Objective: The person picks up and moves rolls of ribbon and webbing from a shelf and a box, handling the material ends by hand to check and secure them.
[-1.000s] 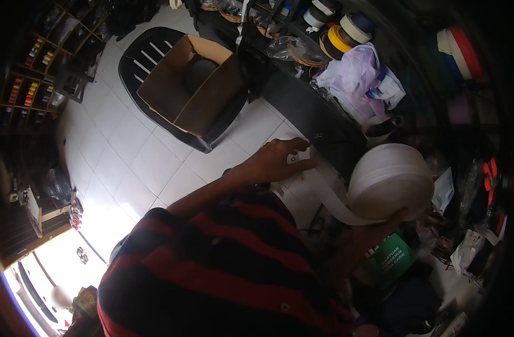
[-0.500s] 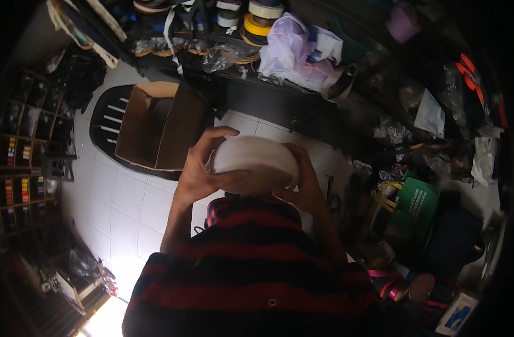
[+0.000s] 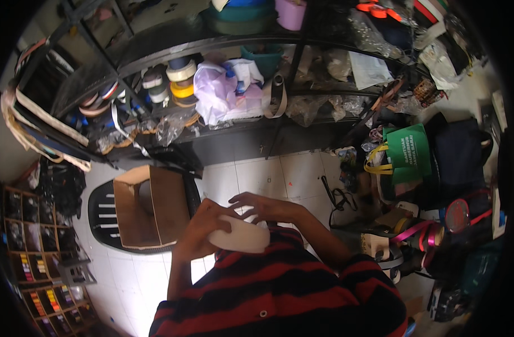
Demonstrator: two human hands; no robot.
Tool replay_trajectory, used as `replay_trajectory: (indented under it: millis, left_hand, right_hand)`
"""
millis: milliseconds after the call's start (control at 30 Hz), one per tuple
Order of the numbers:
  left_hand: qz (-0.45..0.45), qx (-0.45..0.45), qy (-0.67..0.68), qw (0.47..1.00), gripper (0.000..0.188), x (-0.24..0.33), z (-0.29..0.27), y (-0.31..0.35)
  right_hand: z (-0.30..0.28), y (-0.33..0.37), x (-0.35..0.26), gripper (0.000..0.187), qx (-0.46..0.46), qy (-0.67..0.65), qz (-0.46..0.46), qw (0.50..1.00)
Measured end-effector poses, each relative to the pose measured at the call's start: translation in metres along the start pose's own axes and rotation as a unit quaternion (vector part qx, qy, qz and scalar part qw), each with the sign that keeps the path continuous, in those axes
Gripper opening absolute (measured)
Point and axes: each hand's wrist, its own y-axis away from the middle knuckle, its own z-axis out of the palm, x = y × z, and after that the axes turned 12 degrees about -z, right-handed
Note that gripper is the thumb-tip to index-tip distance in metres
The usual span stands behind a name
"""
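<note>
A thick white roll, apparently of tape or ribbon, is held up in front of my striped shirt. My left hand grips it from its left side, the fingers bent over its upper edge. Reaching across from the right, my right hand has its fingers bent at the roll's far edge. The fingertips there are partly hidden, so whether they pinch part of the roll does not show.
An open cardboard box rests on a black slatted chair to the left. Black shelves with rolls of tape and a lilac plastic bag stand ahead. A green bag sits at the right, near loose straps.
The view has tilted up toward the shelves. The roll has turned and sits closer to my shirt. My right hand has moved from its right side to its far edge.
</note>
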Motion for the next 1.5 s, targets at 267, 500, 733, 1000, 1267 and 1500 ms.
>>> replay_trajectory:
  millis: [267,500,733,1000,1267,1500]
  left_hand:
    - [-0.02,-0.069,-0.044,0.996,0.038,0.004,-0.001,0.014]
    - [-0.177,0.076,-0.062,0.979,0.061,0.011,-0.013,0.038]
    - [-0.195,0.222,0.071,0.953,0.066,-0.029,0.017,0.027]
    - [-0.13,0.056,0.11,0.984,0.061,-0.019,-0.019,0.012]
    - [-0.114,0.094,0.151,0.977,0.049,-0.038,-0.013,0.032]
    - [-0.226,0.013,0.213,0.95,0.064,-0.02,0.024,0.049]
  right_hand:
    - [-0.003,0.004,0.018,0.061,0.103,-0.197,-0.03,0.974]
    - [0.034,0.013,-0.053,0.074,0.297,0.269,-0.112,0.909]
    - [0.065,0.0,-0.043,0.072,0.348,0.368,-0.158,0.848]
    - [0.078,-0.008,-0.075,0.077,0.239,0.46,-0.228,0.824]
    - [0.082,0.0,-0.072,0.074,0.165,0.578,-0.167,0.781]
    - [0.074,0.001,-0.051,0.076,0.145,0.496,-0.135,0.846]
